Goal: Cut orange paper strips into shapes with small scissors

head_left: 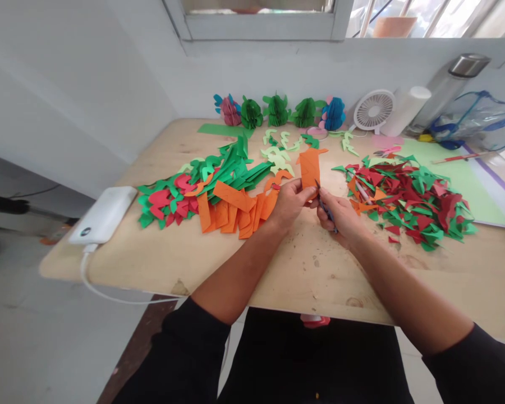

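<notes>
My left hand (293, 201) pinches the lower end of an orange paper strip (310, 167), which stands up from the fingers. Dark-handled scissors (327, 211) are in my right hand (339, 216), their tips at the strip's lower right edge. Whether the blades are apart is too small to tell. Folded orange paper pieces (235, 210) lie just left of my left hand, beside a heap of green paper strips (235, 168). Red cut shapes (180, 196) rest among green ones further left.
A pile of red and green paper scraps (412, 196) lies to the right. Paper honeycomb figures (276, 109) line the wall, near a small white fan (374, 110) and a bottle (450, 90). A white power bank (105, 215) with a cable sits at the left edge.
</notes>
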`<state>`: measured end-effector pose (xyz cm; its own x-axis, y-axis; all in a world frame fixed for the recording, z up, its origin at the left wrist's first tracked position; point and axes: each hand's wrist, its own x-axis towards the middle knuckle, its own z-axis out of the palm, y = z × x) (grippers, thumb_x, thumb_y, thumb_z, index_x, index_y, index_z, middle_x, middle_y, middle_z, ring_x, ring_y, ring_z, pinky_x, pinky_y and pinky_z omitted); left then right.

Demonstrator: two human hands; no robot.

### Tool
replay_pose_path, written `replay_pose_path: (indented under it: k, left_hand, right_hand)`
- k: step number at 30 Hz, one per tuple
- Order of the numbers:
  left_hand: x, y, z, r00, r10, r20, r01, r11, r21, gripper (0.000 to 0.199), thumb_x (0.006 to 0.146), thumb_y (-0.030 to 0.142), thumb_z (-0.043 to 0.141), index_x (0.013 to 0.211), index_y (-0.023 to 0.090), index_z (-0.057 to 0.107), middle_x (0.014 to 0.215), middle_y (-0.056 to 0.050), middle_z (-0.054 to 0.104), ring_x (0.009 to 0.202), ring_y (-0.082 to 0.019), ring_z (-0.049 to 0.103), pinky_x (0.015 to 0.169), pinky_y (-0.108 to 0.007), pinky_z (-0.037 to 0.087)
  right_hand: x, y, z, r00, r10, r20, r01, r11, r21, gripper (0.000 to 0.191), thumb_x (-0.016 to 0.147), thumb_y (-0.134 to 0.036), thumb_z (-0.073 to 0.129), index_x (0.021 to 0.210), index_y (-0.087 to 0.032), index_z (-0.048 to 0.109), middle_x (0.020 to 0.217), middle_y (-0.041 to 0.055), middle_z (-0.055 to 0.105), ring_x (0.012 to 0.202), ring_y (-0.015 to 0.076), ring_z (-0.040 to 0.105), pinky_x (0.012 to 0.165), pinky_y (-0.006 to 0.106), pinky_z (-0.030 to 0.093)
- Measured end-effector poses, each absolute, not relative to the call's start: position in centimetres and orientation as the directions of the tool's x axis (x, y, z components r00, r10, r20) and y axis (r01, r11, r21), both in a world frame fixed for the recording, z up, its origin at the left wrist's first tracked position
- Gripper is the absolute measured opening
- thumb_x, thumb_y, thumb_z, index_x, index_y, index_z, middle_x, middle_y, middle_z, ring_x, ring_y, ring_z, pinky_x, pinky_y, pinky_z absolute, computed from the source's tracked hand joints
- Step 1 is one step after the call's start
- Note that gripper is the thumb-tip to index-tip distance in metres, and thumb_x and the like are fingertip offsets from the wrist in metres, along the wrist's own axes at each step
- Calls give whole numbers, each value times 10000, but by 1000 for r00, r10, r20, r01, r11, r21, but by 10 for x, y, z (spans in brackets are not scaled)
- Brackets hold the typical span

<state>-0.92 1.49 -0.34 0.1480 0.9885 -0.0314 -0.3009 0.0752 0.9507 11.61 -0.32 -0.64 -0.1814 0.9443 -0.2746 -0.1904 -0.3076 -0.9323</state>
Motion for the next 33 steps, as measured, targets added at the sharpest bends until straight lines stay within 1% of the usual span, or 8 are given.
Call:
replay_pose_path:
  k: [5, 11, 23, 29, 33]
  left_hand:
    - [-9, 15, -4, 147, 989, -30, -292, 72, 954, 143, 688, 278, 644, 678, 154, 574, 615, 16, 542, 519, -67, 452, 586, -242, 456]
    - [-9, 15, -4, 141, 990, -27, -304, 69, 950, 102, 684, 243, 626, 698, 149, 588, 624, 20, 551, 509, -62, 451, 598, -249, 461]
    - [-9, 14, -4, 158, 987, -13, -296, 60, 953, 141, 673, 278, 630, 679, 149, 574, 596, 19, 531, 519, -70, 447, 576, -238, 444]
    - [-9, 16, -6, 150, 989, -5, -296, 50, 954, 129, 677, 265, 621, 714, 144, 596, 626, 19, 539, 522, -65, 451, 610, -252, 457]
    - [-10, 13, -3, 165, 986, -19, -285, 66, 956, 143, 696, 280, 622, 686, 144, 583, 585, 15, 526, 525, -76, 462, 590, -246, 439]
  right_hand:
    - [116, -3, -7, -181, 945, -274, -202, -308, -930, 472, 674, -624, 706, 673, -167, 589, 446, -74, 398, 359, 35, 263, 320, 177, 137]
    - [116, -5, -6, -184, 947, -264, -209, -300, -931, 489, 648, -631, 721, 675, -160, 591, 444, -77, 398, 361, 28, 262, 327, 162, 134]
    - [115, -5, -3, -168, 945, -279, -211, -311, -927, 521, 601, -647, 737, 673, -149, 602, 433, -81, 400, 358, 18, 256, 334, 159, 121]
    - [115, -6, -3, -163, 945, -285, -210, -316, -925, 508, 605, -634, 739, 664, -149, 599, 431, -80, 398, 355, 16, 243, 333, 165, 105]
    - [115, -5, -3, -162, 944, -287, -214, -318, -924, 496, 622, -625, 735, 669, -150, 599, 434, -79, 399, 359, 19, 253, 336, 166, 110]
